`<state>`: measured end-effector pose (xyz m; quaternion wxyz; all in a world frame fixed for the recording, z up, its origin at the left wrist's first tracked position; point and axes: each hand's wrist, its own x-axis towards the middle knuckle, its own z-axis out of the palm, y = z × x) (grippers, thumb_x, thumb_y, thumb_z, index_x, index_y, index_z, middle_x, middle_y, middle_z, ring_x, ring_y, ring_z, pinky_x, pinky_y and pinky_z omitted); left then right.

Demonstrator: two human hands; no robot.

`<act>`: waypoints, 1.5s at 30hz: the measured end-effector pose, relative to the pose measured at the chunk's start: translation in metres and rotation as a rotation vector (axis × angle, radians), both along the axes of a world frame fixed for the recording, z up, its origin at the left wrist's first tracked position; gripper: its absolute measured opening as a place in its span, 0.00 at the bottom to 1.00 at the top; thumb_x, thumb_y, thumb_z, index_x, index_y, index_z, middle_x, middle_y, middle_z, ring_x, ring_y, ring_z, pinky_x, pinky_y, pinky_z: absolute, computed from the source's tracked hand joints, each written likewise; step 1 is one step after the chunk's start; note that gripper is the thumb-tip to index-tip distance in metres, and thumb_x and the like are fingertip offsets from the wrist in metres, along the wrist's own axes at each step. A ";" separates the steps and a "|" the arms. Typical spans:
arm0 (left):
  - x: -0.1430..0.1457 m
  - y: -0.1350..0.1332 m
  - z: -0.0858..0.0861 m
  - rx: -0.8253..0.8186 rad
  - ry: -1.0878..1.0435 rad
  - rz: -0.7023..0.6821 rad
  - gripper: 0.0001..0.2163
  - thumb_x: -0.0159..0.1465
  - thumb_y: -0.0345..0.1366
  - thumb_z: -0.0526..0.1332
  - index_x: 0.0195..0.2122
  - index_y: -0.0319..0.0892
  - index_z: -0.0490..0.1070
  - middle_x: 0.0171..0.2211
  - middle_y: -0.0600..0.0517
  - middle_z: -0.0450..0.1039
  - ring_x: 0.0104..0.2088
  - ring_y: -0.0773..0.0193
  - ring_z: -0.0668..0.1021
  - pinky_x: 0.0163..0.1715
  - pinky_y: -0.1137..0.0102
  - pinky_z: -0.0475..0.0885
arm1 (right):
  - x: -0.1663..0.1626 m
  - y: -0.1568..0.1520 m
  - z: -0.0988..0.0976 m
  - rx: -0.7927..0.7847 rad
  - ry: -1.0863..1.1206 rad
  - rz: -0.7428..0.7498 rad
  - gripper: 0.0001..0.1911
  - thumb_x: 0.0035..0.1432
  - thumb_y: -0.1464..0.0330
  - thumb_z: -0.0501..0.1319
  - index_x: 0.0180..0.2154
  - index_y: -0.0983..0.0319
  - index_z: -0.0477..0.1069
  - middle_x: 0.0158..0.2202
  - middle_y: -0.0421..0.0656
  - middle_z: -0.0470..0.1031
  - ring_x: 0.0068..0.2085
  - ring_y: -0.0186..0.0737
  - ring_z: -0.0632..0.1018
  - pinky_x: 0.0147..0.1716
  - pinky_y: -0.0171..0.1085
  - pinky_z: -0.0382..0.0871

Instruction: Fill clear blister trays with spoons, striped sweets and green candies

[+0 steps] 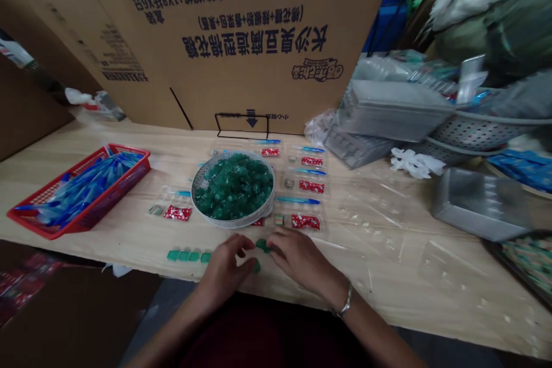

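Note:
My right hand (299, 259) pinches a small green translucent piece (261, 245) at its fingertips, just in front of the bowl. My left hand (226, 267) is beside it, its thumb and forefinger curved and apart with nothing visible between them. Another green piece (257, 266) lies by the left thumb tip. To the left runs a row of several flat green squares (183, 255) on the table, its right end partly hidden by my left hand. A white perforated bowl (233, 222) heaped with dark green pieces (237, 187) stands behind my hands.
Clear plastic trays with red packets (305, 221) and blue pen-shaped items (297, 200) surround the bowl. A red basket (52, 234) of blue pen-shaped items stands left. A large cardboard box (259, 86) closes off the back. Stacked clear trays (397, 109) and a grey basket (504, 126) are right.

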<state>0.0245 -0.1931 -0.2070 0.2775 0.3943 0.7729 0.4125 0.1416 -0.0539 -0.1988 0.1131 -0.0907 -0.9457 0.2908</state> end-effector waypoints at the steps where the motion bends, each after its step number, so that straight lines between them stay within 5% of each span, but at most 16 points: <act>1: 0.003 -0.002 -0.005 -0.063 0.131 -0.071 0.09 0.50 0.27 0.61 0.33 0.41 0.72 0.33 0.50 0.72 0.34 0.61 0.75 0.35 0.67 0.70 | 0.003 -0.004 -0.005 0.037 -0.037 -0.009 0.09 0.52 0.80 0.56 0.30 0.61 0.69 0.31 0.42 0.71 0.34 0.39 0.72 0.33 0.35 0.63; 5: 0.008 -0.005 -0.014 -0.153 0.356 -0.217 0.10 0.53 0.24 0.58 0.35 0.41 0.71 0.37 0.48 0.70 0.39 0.58 0.74 0.43 0.63 0.70 | 0.009 -0.009 -0.018 0.046 -0.088 -0.074 0.10 0.50 0.81 0.55 0.29 0.62 0.68 0.31 0.43 0.71 0.34 0.40 0.72 0.34 0.36 0.63; 9: 0.005 0.002 -0.010 0.041 0.318 -0.182 0.10 0.57 0.27 0.58 0.41 0.42 0.69 0.39 0.48 0.70 0.39 0.59 0.74 0.40 0.65 0.70 | 0.013 -0.004 -0.021 -0.155 0.026 -0.152 0.09 0.47 0.80 0.55 0.28 0.61 0.66 0.28 0.40 0.70 0.31 0.37 0.71 0.30 0.34 0.62; 15: 0.009 0.018 -0.004 0.246 -0.229 -0.130 0.03 0.57 0.30 0.60 0.33 0.40 0.69 0.30 0.52 0.72 0.30 0.66 0.74 0.32 0.72 0.69 | 0.023 -0.004 -0.016 -0.461 0.196 -0.235 0.06 0.50 0.75 0.55 0.32 0.61 0.67 0.29 0.40 0.70 0.31 0.35 0.72 0.31 0.33 0.65; 19: 0.007 0.018 -0.001 0.287 -0.578 -0.094 0.12 0.53 0.35 0.67 0.36 0.40 0.67 0.29 0.53 0.71 0.29 0.65 0.75 0.31 0.71 0.70 | 0.027 -0.007 -0.010 -0.572 0.221 -0.193 0.09 0.50 0.73 0.58 0.36 0.61 0.70 0.33 0.41 0.71 0.34 0.36 0.72 0.34 0.34 0.67; 25: 0.008 0.009 0.011 0.236 0.092 -0.321 0.04 0.61 0.33 0.60 0.37 0.41 0.70 0.40 0.46 0.70 0.40 0.62 0.74 0.39 0.69 0.68 | 0.029 -0.009 -0.010 -0.782 0.134 -0.228 0.03 0.51 0.69 0.59 0.30 0.62 0.69 0.27 0.39 0.71 0.29 0.34 0.71 0.28 0.32 0.64; 30: 0.010 0.013 0.012 0.252 0.100 -0.372 0.04 0.62 0.35 0.58 0.33 0.40 0.66 0.34 0.49 0.70 0.36 0.64 0.72 0.36 0.70 0.66 | 0.030 -0.011 -0.015 -0.957 0.203 -0.290 0.07 0.51 0.65 0.61 0.30 0.62 0.69 0.26 0.39 0.70 0.28 0.34 0.70 0.27 0.31 0.64; 38: 0.009 0.010 0.015 0.106 -0.399 -0.367 0.11 0.62 0.42 0.59 0.31 0.38 0.68 0.28 0.52 0.67 0.31 0.66 0.69 0.33 0.72 0.64 | 0.041 -0.018 -0.003 -0.808 0.151 -0.234 0.05 0.50 0.71 0.58 0.31 0.62 0.72 0.27 0.39 0.73 0.29 0.34 0.72 0.29 0.32 0.65; 41: 0.013 0.008 0.019 0.102 -0.403 -0.285 0.12 0.61 0.43 0.59 0.30 0.38 0.68 0.27 0.53 0.66 0.30 0.67 0.67 0.32 0.72 0.62 | 0.046 -0.021 0.008 -0.761 0.165 -0.239 0.05 0.47 0.73 0.57 0.28 0.62 0.71 0.24 0.38 0.71 0.26 0.32 0.71 0.27 0.30 0.64; 45: 0.019 0.008 0.028 0.124 -0.572 -0.224 0.13 0.59 0.44 0.62 0.29 0.38 0.68 0.26 0.53 0.67 0.29 0.68 0.68 0.32 0.73 0.62 | 0.050 -0.022 0.018 -0.874 0.251 -0.200 0.03 0.47 0.73 0.59 0.28 0.61 0.70 0.25 0.37 0.69 0.27 0.32 0.69 0.27 0.30 0.63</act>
